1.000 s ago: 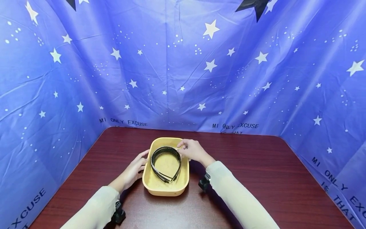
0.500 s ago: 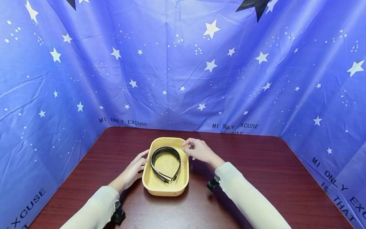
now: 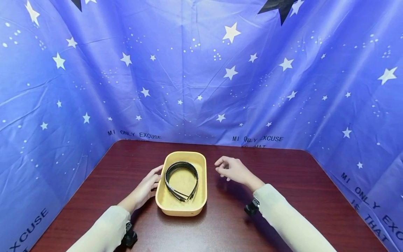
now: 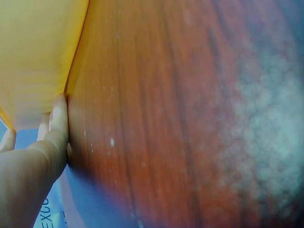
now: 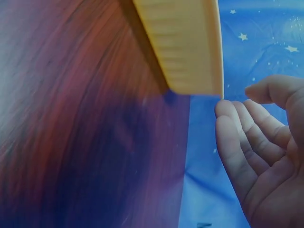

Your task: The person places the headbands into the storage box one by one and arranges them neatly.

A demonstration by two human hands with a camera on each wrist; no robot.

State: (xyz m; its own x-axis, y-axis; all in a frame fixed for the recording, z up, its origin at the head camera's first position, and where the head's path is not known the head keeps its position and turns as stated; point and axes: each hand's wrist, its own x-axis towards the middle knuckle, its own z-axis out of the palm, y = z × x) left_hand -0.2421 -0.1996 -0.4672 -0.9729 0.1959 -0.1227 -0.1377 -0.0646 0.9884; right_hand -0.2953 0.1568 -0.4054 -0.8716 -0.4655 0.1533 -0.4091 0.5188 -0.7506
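Black toothed headbands (image 3: 181, 169), nested together, lie inside a yellow plastic basin (image 3: 181, 210) at the middle of the table in the head view. My left hand (image 3: 145, 189) rests against the basin's left wall with its fingers extended. In the left wrist view those fingers (image 4: 58, 118) touch the yellow wall close to the tabletop. To the right of the basin, apart from it, my right hand (image 3: 234, 170) hovers above the table. Its fingers (image 5: 230, 152) are loosely bent and hold nothing in the right wrist view.
A dark red wooden table (image 3: 283, 175) spreads around the basin on every side. Blue star-printed cloth (image 3: 201, 70) hangs behind and along both sides of the table. Each sleeve cuff carries a black wrist camera (image 3: 252, 206).
My right hand has drawn away from the basin's right rim, moving right over the table. The left hand, the basin and the headbands stay where they were.
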